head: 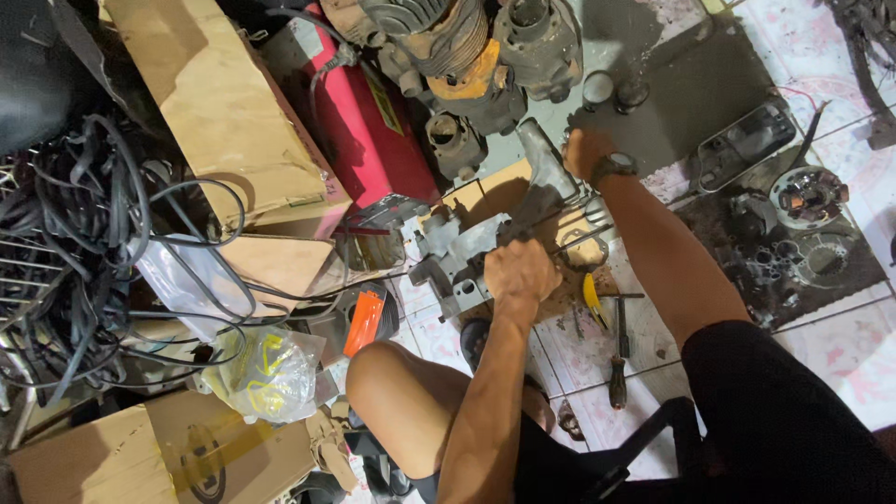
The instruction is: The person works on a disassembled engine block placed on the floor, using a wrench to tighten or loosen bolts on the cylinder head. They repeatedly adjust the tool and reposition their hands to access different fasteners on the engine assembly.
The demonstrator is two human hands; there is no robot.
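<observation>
I sit on a tiled floor over a grey metal engine casing [455,250] that lies on a piece of cardboard [495,191]. My left hand [521,271] is clenched around a thin metal tool handle [581,241] set against the casing. Further out, my right hand [583,149], with a dark watch on the wrist, presses on the casing's far grey end [544,161]. Whether its fingers grip that end is hidden. My bare knee [397,387] is just below the casing.
A red tank [364,121] and a greasy engine [467,56] lie beyond the casing. Cardboard boxes [224,112], black cables [84,243] and a plastic bag [266,373] crowd the left. A screwdriver [618,383], a hammer [622,322] and a round stator [810,196] lie to the right.
</observation>
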